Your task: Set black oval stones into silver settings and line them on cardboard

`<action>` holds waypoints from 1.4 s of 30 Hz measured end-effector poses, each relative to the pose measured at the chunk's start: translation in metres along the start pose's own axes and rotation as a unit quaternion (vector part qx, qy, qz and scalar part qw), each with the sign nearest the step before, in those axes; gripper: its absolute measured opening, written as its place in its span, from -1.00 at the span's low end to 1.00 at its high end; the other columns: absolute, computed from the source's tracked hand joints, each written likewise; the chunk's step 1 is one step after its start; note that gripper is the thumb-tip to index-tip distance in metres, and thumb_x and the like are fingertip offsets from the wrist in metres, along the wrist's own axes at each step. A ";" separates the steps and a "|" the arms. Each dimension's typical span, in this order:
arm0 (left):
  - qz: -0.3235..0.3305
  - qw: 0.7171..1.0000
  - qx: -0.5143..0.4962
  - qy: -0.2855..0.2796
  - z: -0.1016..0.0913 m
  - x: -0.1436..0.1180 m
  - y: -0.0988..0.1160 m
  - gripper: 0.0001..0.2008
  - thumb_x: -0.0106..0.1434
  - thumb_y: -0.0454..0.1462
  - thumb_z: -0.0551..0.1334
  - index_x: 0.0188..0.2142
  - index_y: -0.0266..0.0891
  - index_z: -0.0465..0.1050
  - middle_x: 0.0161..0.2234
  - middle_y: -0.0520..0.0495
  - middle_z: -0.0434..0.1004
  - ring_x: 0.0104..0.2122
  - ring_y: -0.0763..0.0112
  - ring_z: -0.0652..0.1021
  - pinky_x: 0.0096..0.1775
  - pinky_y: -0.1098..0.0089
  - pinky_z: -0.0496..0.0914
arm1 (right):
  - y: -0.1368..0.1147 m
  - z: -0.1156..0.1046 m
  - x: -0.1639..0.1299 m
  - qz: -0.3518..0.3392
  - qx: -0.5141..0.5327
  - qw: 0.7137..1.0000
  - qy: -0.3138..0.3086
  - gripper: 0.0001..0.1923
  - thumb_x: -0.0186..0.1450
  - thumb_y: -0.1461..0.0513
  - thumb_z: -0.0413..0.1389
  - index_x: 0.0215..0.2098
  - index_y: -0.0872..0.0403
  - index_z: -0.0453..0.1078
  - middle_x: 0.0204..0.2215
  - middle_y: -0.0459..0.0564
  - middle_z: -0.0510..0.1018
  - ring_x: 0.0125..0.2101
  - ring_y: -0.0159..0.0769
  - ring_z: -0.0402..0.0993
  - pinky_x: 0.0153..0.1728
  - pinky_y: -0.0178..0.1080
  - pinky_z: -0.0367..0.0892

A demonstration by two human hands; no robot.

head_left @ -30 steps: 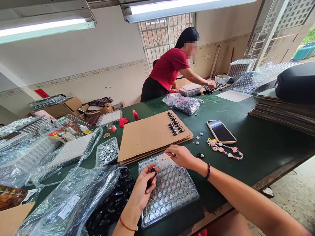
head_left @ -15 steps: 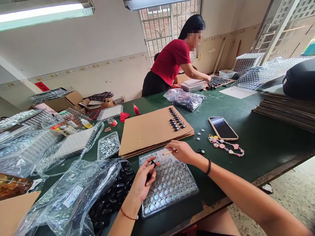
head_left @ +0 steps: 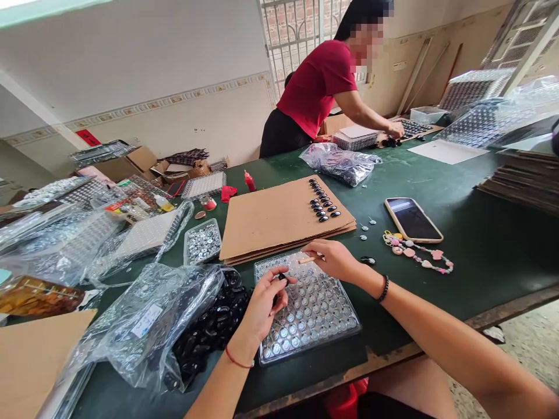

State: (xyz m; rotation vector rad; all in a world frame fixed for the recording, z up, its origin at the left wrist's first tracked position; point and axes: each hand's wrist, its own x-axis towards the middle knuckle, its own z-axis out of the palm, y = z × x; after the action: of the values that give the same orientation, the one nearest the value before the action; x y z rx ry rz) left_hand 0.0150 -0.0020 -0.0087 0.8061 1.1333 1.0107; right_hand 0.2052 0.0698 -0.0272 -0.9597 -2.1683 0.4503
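My left hand [head_left: 267, 299] is closed, pinching a small glossy black oval piece [head_left: 283, 278] between thumb and fingertips. My right hand [head_left: 332, 259] grips a thin light wooden stick [head_left: 311, 259], its tip pointing left toward that piece. Both hands are above a clear plastic tray [head_left: 314, 317] filled with rows of small round silvery parts. Left of the tray, a heap of black oval pieces [head_left: 209, 320] spills from a clear plastic bag [head_left: 144, 326]. Behind the tray lies a stack of cardboard sheets [head_left: 271, 215], with black pieces [head_left: 322, 201] set in rows at its right end.
A container of small metal discs [head_left: 203, 241] stands left of the cardboard. To the right lie a phone [head_left: 413, 219] and a beaded strap [head_left: 419, 256]. A red-tipped bottle [head_left: 250, 181] stands behind. Across the green table [head_left: 437, 302], a person in red [head_left: 317, 87] leans over black pieces.
The view has tilted down and shifted, so the table things appear farther right and slightly higher. Both hands keep nearly the same hold over the tray. The person opposite still reaches to the pieces.
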 end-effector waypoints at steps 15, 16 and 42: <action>0.090 0.992 0.066 0.056 -0.008 0.004 0.001 -0.82 0.13 -0.21 0.13 -0.29 -0.25 0.35 -0.56 0.10 0.19 -0.72 0.73 0.10 -0.69 0.60 -0.10 | -0.002 0.000 -0.001 0.061 0.102 0.993 0.015 -0.65 0.32 0.15 -0.23 -0.51 0.11 0.23 -0.60 -0.07 0.35 -0.57 -0.39 0.26 -0.52 -0.36 0.14; 0.090 0.993 0.057 0.054 -0.008 0.003 0.001 -0.81 0.14 -0.19 0.13 -0.29 -0.24 0.34 -0.57 0.12 0.15 -0.72 0.73 0.07 -0.68 0.60 -0.12 | -0.002 0.001 -0.001 0.054 0.070 0.996 -0.007 -0.66 0.31 0.16 -0.20 -0.53 0.10 0.23 -0.60 -0.06 0.36 -0.57 -0.39 0.27 -0.52 -0.36 0.13; 0.243 0.826 0.507 0.045 -0.003 0.005 -0.008 -0.70 0.23 -0.15 -0.01 -0.47 -0.27 0.35 -0.57 0.04 0.35 -0.55 0.46 0.35 -0.47 0.47 0.19 | -0.044 0.013 -0.017 -0.108 -0.023 0.994 0.003 -0.73 0.32 0.20 -0.15 -0.45 0.11 0.28 -0.57 -0.05 0.41 -0.55 -0.40 0.30 -0.49 -0.36 0.11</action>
State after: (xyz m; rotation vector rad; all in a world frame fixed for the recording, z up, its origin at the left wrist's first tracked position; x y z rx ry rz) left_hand 0.0145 -0.0004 -0.0179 1.9983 1.6017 0.7956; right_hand 0.1815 0.0277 -0.0197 -0.7373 -2.2540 0.2936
